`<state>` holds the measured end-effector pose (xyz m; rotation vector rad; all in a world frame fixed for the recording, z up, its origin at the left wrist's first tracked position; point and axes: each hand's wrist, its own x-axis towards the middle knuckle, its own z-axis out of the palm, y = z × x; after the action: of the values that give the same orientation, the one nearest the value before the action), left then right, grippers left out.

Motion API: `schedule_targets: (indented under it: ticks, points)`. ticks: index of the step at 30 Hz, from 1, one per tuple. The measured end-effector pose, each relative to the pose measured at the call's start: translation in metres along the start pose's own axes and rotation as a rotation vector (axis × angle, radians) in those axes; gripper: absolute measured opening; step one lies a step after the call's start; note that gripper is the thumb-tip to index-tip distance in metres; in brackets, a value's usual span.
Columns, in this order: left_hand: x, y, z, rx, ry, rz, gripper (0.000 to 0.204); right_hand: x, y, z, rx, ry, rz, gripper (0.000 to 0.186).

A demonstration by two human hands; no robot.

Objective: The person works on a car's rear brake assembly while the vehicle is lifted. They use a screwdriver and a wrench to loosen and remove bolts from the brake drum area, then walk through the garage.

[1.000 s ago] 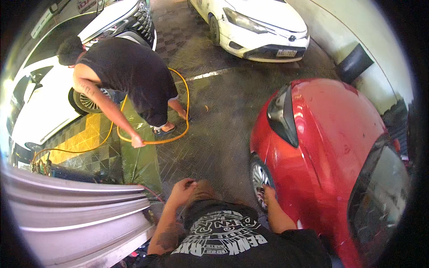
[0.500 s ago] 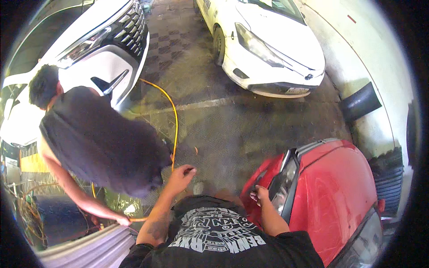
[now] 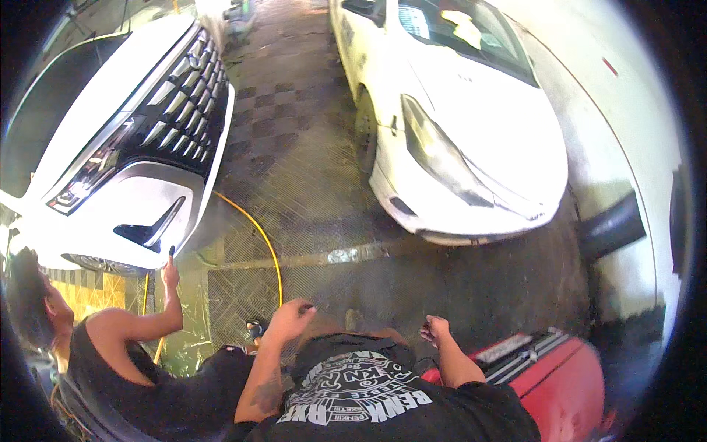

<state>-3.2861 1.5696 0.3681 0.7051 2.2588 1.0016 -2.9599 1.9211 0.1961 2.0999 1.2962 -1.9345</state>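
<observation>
My left hand (image 3: 292, 320) is held in front of me over the dark floor, its fingers curled in. It appears close to the yellow hose (image 3: 274, 254) but I cannot tell whether they touch. On the other side, my right hand (image 3: 434, 330) hangs with bent fingers above the floor, just beyond the red car (image 3: 563, 383). What either hand holds, if anything, is hidden in the curled fingers.
At left a co-worker (image 3: 147, 383) in a dark sleeveless top reaches toward the bumper of a white car (image 3: 166, 188) with a dark grille. A second white car (image 3: 479, 140) faces me from ahead. A pale wall (image 3: 626, 110) runs along the right, with a dark curved panel (image 3: 615, 225).
The view has shifted, so both white cars appear lower and the red car shows less. The co-worker's arm now reaches to the left car's bumper. My hands stay curled.
</observation>
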Motion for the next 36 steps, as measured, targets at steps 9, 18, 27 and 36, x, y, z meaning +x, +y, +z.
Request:
schedule_targets:
  ticks: [9, 18, 27, 36]
  points:
    - [0.206, -0.062, -0.092, -0.151, 0.313, -0.515, 0.034, 0.154, -0.350, 0.235, -0.367, -0.287, -0.212, 0.027]
    - [0.594, 0.010, -0.275, -0.078, 0.258, -0.319, 0.035, 0.252, -0.656, 0.395, -0.343, -0.442, -0.201, 0.029]
    - [0.937, -0.102, -0.352, -0.448, 0.409, -0.478, 0.031, 0.395, -0.939, 0.584, -0.268, -0.361, -0.228, 0.038]
    - [0.994, -0.146, -0.349, -0.917, 0.482, -1.379, 0.026, 0.550, -1.222, 0.837, -0.371, -0.490, -0.306, 0.032]
